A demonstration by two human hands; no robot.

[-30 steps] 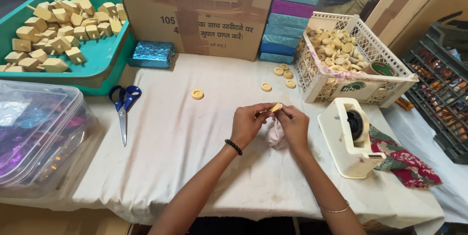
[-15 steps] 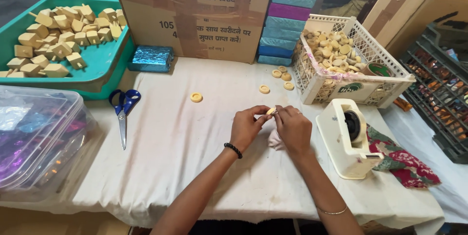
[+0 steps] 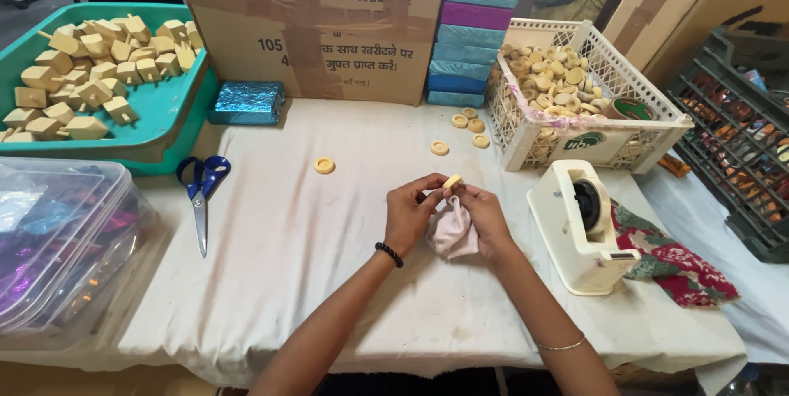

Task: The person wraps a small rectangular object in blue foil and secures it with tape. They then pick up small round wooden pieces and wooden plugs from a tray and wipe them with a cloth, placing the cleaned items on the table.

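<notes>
Both hands meet over the middle of the white-covered table. My left hand and my right hand pinch a small round cream wooden ring between their fingertips. A pale pink cloth hangs bunched under my right palm, gripped by that hand. A black bead bracelet sits on my left wrist and a thin bangle on my right forearm.
Loose cream rings lie on the cloth, more near a white lattice basket full of them. A cream tape dispenser stands at right, blue scissors at left, a teal tray of wooden blocks, a clear plastic bin, a cardboard box.
The hands stay together at the same spot, turning the ring slightly; the pink cloth shows more below the right palm. The camera view shifted a little.
</notes>
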